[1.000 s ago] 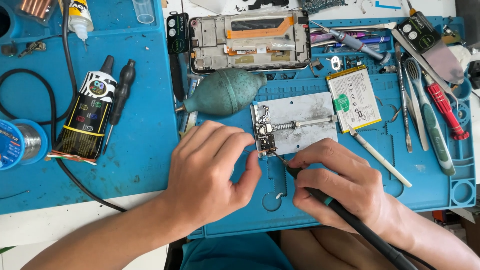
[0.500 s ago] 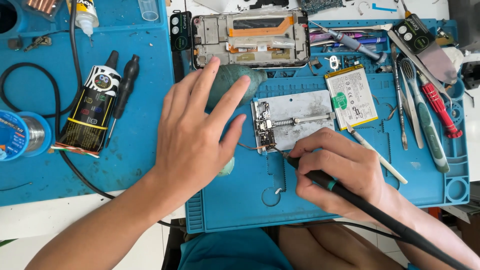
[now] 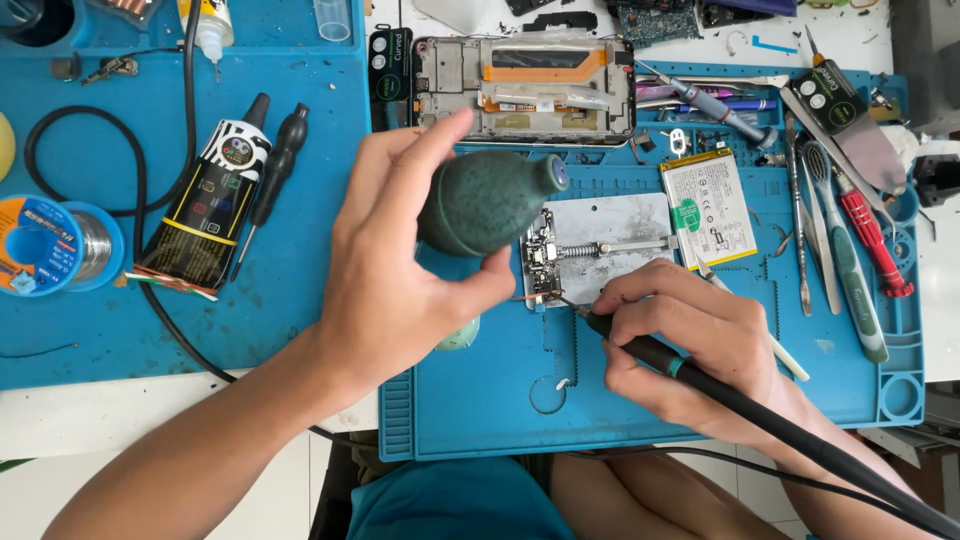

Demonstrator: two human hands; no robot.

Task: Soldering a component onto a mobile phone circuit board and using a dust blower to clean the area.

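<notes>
Blue silicone matting (image 3: 250,320) covers my bench, with a solder spool (image 3: 45,245) and a striped glue tube (image 3: 210,215) lying far left. My left hand (image 3: 400,270) is closed around a dark green rubber dust blower (image 3: 485,203), raised just above the mat with its nozzle pointing right. Just right of it, a small circuit board (image 3: 543,262) sits clamped at the left edge of a metal holder plate (image 3: 615,240). My right hand (image 3: 690,340) grips a black soldering iron (image 3: 650,352), tip touching the board's lower edge. A phone battery (image 3: 708,208) lies beyond the plate.
</notes>
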